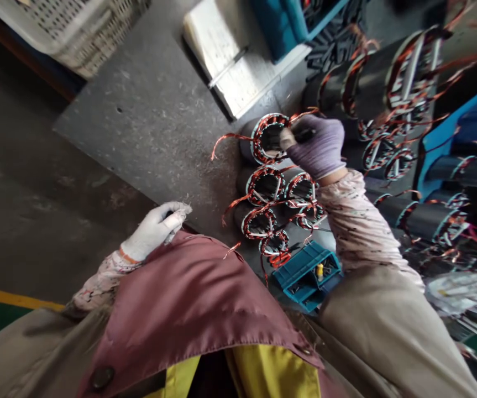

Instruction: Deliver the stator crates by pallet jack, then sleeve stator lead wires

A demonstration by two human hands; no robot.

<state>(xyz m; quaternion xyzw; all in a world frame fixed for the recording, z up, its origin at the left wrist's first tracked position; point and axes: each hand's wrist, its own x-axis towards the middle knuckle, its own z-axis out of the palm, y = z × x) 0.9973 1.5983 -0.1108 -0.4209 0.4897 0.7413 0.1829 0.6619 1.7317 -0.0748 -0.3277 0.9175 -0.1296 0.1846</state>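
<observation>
My right hand [319, 143], in a purple glove, is closed on the right rim of a wound motor stator [255, 145]. Its thumb lies at the bore and the other fingers are partly hidden. Copper windings ring the stator's open end, and an orange wire lead [224, 139] sticks out to the left. In a white glove, my left hand [153, 228] hovers by the apron [188, 287], thumb and fingers pressed together. Whether something small is between them I cannot make out. Several more stators, one of them a stator [250, 182] just below, stand grouped beside the held one.
A white board [232, 66] with a thin rod [227, 69] lies on the grey metal table [139, 121]. Behind are a teal bin [277, 33] and dark strips [337, 44]. A teal divided tray [296, 271] sits near my lap. Larger stators [371, 83] fill the right; a white basket [93, 44] stands upper left.
</observation>
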